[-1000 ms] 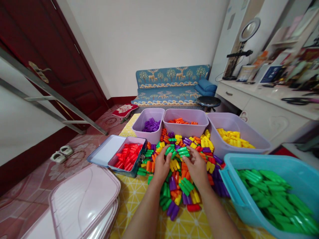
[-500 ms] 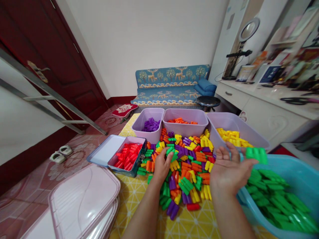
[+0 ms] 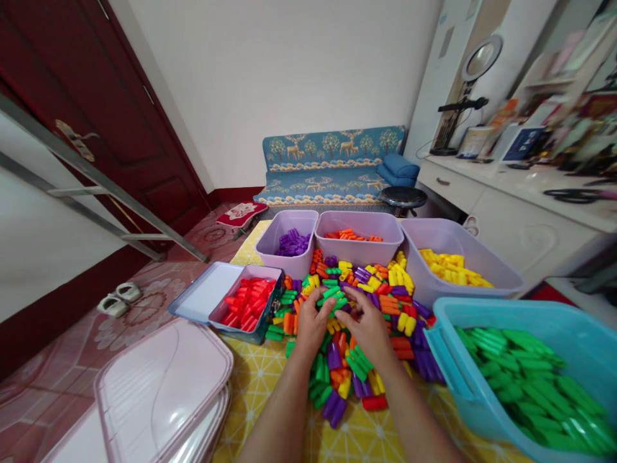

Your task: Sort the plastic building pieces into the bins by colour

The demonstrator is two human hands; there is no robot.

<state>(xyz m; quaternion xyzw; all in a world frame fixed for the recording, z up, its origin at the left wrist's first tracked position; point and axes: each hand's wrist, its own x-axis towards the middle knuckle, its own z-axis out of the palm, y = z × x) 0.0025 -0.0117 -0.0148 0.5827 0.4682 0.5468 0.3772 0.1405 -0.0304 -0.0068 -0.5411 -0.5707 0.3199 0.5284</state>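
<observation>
Over the middle of a mixed pile of ridged plastic building blocks (image 3: 388,305), my left hand (image 3: 313,325) is closed on green building blocks (image 3: 332,296). My right hand (image 3: 369,328) meets it from the right, its thumb and fingers closed about the right end of the same green blocks. The exact finger contact is partly hidden. Right of my hands stands a light-blue tub (image 3: 448,360) with green blocks (image 3: 535,379). Red blocks (image 3: 248,302) lie in an open hinged box (image 3: 270,315) to the left.
Behind the pile stand lilac tubs with purple blocks (image 3: 293,243), orange blocks (image 3: 349,235) and yellow blocks (image 3: 453,267). Pale lids (image 3: 164,386) are stacked at the left front. A yellow patterned cloth (image 3: 260,399) covers the table. A ladder (image 3: 110,186) leans at the left.
My right hand has moved left from the light-blue tub's edge to my left hand. The green block beside it, above that tub, is gone from there. My left hand stays almost still.
</observation>
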